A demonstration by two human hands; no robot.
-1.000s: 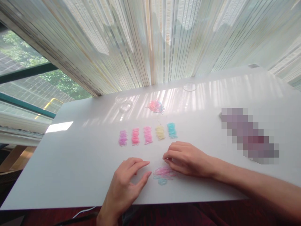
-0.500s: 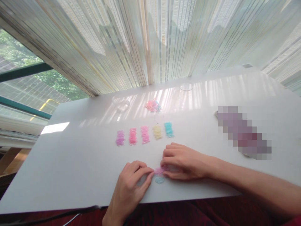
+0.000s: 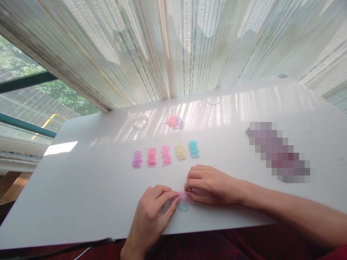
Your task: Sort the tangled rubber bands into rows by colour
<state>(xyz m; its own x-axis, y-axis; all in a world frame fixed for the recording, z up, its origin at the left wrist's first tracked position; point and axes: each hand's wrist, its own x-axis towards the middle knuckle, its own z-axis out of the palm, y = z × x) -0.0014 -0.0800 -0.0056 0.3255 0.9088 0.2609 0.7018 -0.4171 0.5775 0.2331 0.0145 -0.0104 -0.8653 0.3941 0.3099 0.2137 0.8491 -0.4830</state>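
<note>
My left hand (image 3: 155,209) and my right hand (image 3: 210,184) meet near the table's front edge, fingers curled and pressed onto a small heap of pink and blue rubber bands (image 3: 184,202) between them. Beyond the hands lies a row of sorted band piles: purple (image 3: 137,159), pink (image 3: 152,157), lighter pink (image 3: 166,155), yellow (image 3: 180,152) and teal (image 3: 193,149). A mixed heap of bands (image 3: 176,122) lies farther back on the white table (image 3: 81,180).
Two clear round lids or dishes (image 3: 138,120) sit at the back left and another (image 3: 213,99) at the back centre. A blurred-out object (image 3: 279,151) lies at the right. Striped curtains hang behind the table; a cable runs under the front edge.
The spread-out heap near the front edge has been gathered into a tighter clump. My left hand's fingers went from stretched flat to curled against it, closing in toward my right hand.
</note>
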